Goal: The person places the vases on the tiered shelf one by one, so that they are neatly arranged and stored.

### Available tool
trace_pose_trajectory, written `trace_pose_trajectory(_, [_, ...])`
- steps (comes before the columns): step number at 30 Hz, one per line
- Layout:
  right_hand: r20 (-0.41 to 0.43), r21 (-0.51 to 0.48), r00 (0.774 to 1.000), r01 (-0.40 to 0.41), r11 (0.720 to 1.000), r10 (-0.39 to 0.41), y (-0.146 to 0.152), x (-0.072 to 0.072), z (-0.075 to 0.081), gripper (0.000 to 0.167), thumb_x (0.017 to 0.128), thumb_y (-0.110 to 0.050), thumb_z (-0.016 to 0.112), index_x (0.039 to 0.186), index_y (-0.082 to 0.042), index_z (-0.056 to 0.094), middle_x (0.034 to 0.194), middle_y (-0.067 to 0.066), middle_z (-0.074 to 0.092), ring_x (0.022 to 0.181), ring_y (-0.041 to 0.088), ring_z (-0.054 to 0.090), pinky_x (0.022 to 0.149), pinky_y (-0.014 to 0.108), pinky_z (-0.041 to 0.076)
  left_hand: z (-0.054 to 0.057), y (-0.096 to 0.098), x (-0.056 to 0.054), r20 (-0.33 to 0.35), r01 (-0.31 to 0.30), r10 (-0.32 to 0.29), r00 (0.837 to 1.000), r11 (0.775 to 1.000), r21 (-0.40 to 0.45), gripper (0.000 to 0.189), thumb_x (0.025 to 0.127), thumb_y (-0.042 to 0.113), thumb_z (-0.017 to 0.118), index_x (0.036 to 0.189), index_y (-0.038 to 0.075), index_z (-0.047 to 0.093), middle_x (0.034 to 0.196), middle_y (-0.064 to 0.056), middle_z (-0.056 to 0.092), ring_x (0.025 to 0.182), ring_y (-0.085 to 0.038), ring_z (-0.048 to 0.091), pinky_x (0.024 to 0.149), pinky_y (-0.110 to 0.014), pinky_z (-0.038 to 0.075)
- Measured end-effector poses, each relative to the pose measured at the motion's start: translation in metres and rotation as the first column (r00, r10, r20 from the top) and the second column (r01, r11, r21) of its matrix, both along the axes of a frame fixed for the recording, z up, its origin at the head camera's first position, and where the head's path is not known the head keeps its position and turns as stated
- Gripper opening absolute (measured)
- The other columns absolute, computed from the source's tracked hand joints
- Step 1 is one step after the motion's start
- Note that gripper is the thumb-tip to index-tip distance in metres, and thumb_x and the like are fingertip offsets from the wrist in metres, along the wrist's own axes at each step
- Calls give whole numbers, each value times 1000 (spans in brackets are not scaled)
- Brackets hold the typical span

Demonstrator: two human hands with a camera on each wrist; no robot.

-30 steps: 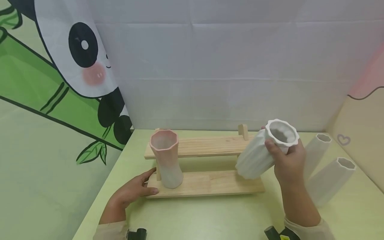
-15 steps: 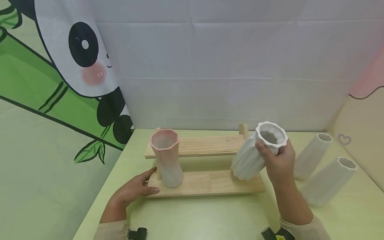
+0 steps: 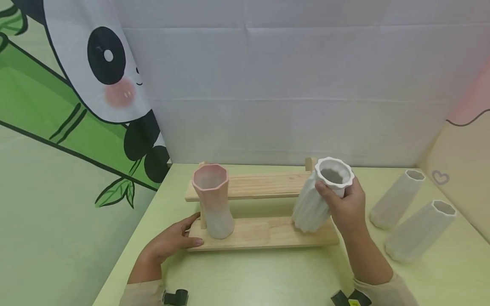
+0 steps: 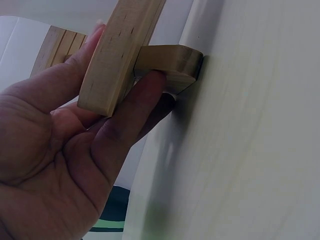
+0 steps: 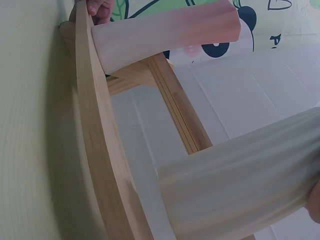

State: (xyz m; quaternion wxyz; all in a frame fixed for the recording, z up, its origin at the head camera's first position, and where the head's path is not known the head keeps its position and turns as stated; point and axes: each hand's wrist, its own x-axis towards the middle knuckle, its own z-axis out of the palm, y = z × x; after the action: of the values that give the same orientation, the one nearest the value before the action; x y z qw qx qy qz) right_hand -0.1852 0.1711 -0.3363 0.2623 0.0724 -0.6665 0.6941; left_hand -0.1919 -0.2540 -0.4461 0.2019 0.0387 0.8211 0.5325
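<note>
Grooves run slantwise down the white vase, pale and matte, its thick rim scalloped like petals round a shadowed hollow. Its long axis leans: in the head view the mouth faces up and to the right, the base down and to the left, over the right end of the lower board of the wooden rack. The right hand grips it just below the rim, thumb across the front, fingers curled round behind. Near the pink vase standing at the board's other end, the left hand pinches the wood, thumb on top. Only the left wrist view shows fingers underneath, one tip at a small wooden foot; only the right wrist view reveals a strip of pale background between the white vase's base and the board.
</note>
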Motion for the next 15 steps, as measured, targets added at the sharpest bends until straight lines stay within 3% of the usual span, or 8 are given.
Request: trace_pose_trajectory(15, [86, 101, 996, -29, 994, 20, -14, 4, -12, 50, 81, -3, 76, 128, -8, 59, 107, -1, 67, 95, 11, 64, 78, 19, 53, -2, -10, 2, 8, 14, -14, 1000, 1000, -13, 99, 79, 28, 82, 158, 18, 22, 156, -22, 32, 132, -37, 50, 109, -61, 34])
